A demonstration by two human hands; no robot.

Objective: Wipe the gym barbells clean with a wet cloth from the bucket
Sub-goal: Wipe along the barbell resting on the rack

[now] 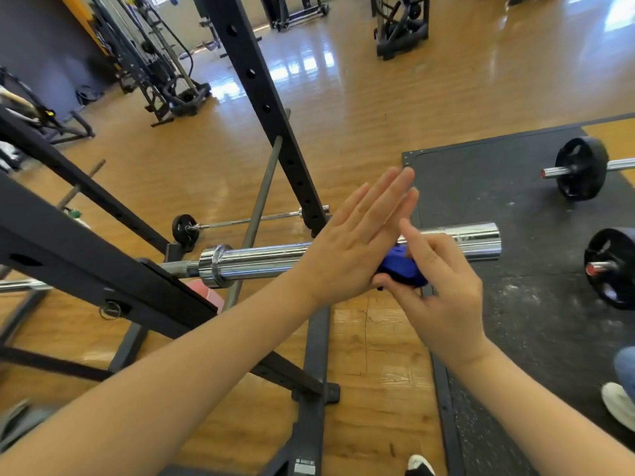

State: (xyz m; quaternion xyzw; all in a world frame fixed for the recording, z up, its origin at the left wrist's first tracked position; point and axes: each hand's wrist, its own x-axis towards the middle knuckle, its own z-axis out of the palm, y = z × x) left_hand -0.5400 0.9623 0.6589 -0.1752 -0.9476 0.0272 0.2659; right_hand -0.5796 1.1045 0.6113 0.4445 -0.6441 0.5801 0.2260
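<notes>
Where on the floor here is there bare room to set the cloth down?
Bare wooden floor lies between the rack's base beam and the black mat. The mat's centre is also free. Crowded: the loaded barbells at right, the rack at left.

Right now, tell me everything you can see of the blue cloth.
The blue cloth is a deep blue, soft-looking fabric, bunched into a small wad. It sits against the chrome barbell sleeve, between both hands. The left hand lies flat over it with straight fingers; the right hand pinches it from below and beside. Most of it is hidden. Whether it is wet cannot be told.
</notes>
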